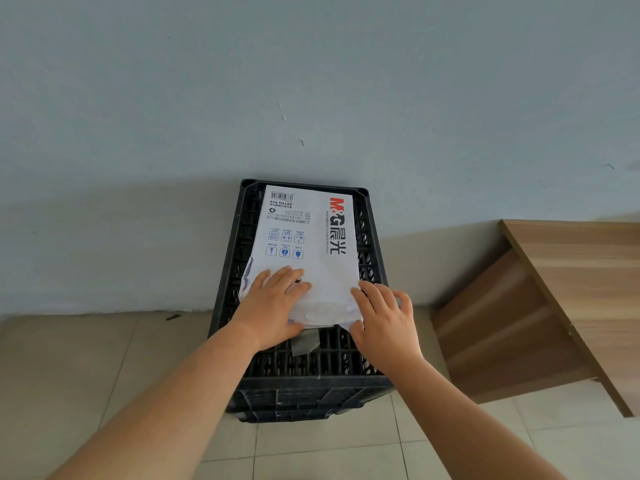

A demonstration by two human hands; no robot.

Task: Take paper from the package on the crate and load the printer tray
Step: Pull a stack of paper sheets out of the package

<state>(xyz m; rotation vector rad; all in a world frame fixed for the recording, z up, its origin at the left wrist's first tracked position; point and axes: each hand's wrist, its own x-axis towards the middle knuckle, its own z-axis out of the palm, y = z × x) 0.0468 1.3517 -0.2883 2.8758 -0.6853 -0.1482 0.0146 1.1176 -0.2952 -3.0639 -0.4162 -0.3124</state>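
Observation:
A white paper package [304, 237] with red and black lettering lies flat on top of a black slatted plastic crate [311, 375] against the wall. My left hand [273, 306] rests palm-down on the package's near left part, thumb at its near edge. My right hand [384, 320] sits on the near right corner, fingers over the top and thumb at the torn open end. A loose wrapper flap [304, 341] hangs onto the crate just below the package. No printer or tray is in view.
A wooden desk [571, 271] with a brown side panel stands to the right of the crate. A pale blue-grey wall [311, 81] rises behind. Beige floor tiles [104, 358] lie to the left and in front.

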